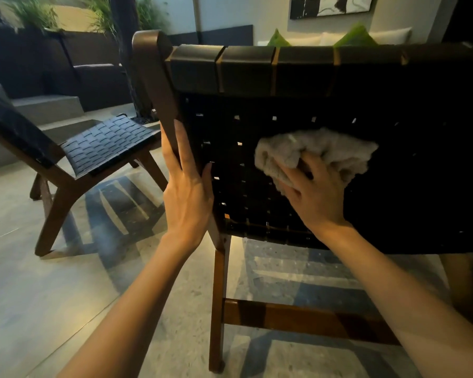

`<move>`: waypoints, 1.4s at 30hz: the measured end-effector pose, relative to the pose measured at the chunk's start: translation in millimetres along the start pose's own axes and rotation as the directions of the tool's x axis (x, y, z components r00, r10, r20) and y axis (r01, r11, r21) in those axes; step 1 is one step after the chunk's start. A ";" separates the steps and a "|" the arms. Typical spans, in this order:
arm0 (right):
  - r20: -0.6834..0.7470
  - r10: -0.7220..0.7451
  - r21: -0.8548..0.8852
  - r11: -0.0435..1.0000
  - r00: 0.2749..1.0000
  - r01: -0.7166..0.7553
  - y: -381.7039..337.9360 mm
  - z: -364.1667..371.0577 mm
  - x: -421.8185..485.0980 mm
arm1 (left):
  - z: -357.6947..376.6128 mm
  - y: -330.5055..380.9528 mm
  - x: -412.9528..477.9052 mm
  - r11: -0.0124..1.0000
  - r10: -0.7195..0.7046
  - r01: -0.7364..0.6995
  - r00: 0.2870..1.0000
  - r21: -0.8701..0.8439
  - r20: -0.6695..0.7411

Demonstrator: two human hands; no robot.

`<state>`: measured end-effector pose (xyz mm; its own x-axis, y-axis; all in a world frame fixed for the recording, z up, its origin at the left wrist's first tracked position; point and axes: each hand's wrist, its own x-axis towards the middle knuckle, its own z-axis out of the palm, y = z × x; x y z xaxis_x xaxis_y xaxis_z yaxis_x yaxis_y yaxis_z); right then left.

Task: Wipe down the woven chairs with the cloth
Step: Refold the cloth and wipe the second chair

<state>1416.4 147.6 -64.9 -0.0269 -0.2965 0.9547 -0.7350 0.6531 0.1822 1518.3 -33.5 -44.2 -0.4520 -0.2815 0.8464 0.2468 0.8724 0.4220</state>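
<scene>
- Two woven chairs in my feed: the far chair (99, 148) sits off to the left on the floor, with a dark woven seat on a wooden frame, well apart from both hands.
- Left hand (187, 192) next: fingers straight, lying flat along the wooden upright (159, 85) of the near chair (284, 69), thumb at the edge of the weave. Released, not clasping.
- Near chair fills the centre and right. I'm looking at the rear of its dark woven backrest.
- Cloth (314, 148), pale and bunched, is pressed against that weave about halfway up.
- Right hand (316, 197) is just below it, fingers curled into the folds, grasping the cloth.
- Top right, beyond the chair's upper rail, I see green cushions (355, 36).
</scene>
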 end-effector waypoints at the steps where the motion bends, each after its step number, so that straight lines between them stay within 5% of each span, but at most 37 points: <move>1: 0.080 -0.006 0.021 1.000 0.997 0.004 -1.6 4.1 -15.2 | -0.2 -0.8 -0.3 1.000 0.012 -0.012 1.000 0.010 0.006; 4: 0.371 0.013 0.026 0.999 0.928 -0.025 -3.7 13.1 -59.7 | -3.1 -0.3 -1.2 1.000 -0.004 0.004 1.000 -0.001 0.022; 7: 0.791 0.087 -0.036 0.995 0.606 -0.096 -8.5 18.9 -83.6 | -5.8 1.4 -2.7 0.999 -0.031 0.031 0.999 -0.012 0.037; 9: 0.833 0.106 0.001 0.981 0.543 -0.193 -19.7 6.0 -77.2 | -7.1 3.6 -2.4 0.999 -0.031 0.032 0.998 -0.020 0.045; 11: 0.690 0.145 0.131 0.938 0.709 -0.320 -34.0 -11.7 -63.8 | -8.5 5.0 -2.0 0.998 -0.032 0.034 0.999 -0.054 0.041; 14: 0.259 0.071 0.276 0.950 0.963 -0.144 -50.2 -44.3 -27.6 | -8.7 3.5 -2.9 0.997 -0.016 0.019 0.999 -0.079 0.039; 18: 0.003 0.013 0.186 0.982 1.000 -0.014 -50.5 -71.5 43.2 | -6.7 0.2 -4.1 0.997 -0.015 0.018 0.999 -0.069 0.037; 22: 0.065 0.093 -0.088 0.992 0.994 -0.087 -50.0 -56.8 70.6 | -3.8 -4.6 -8.1 0.998 -0.017 0.018 0.999 -0.055 0.028; 31: 0.315 0.159 0.037 0.983 0.936 -0.180 -50.1 4.9 4.9 | -3.3 -13.4 -11.3 0.997 0.023 -0.021 0.999 -0.071 0.025; 35: 0.514 0.193 -0.027 0.978 0.836 -0.209 -47.7 41.7 -51.2 | -1.9 -19.6 -11.3 0.995 0.077 -0.077 0.997 -0.068 0.001; 39: 0.735 0.312 -0.171 0.945 0.602 -0.280 -53.2 68.9 -85.1 | -0.1 -23.4 -11.3 0.992 0.092 -0.092 0.996 -0.086 -0.003; 42: 0.766 0.323 -0.185 0.939 0.556 -0.290 -52.8 71.6 -87.4 | -1.6 -23.5 -10.5 0.989 0.084 -0.084 0.996 -0.119 -0.004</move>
<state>1409.1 89.2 -174.8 -0.7714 -0.4877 0.4088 -0.5567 0.8283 -0.0624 1518.6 -51.7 -62.5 -0.4263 -0.2086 0.8802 0.3839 0.8393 0.3849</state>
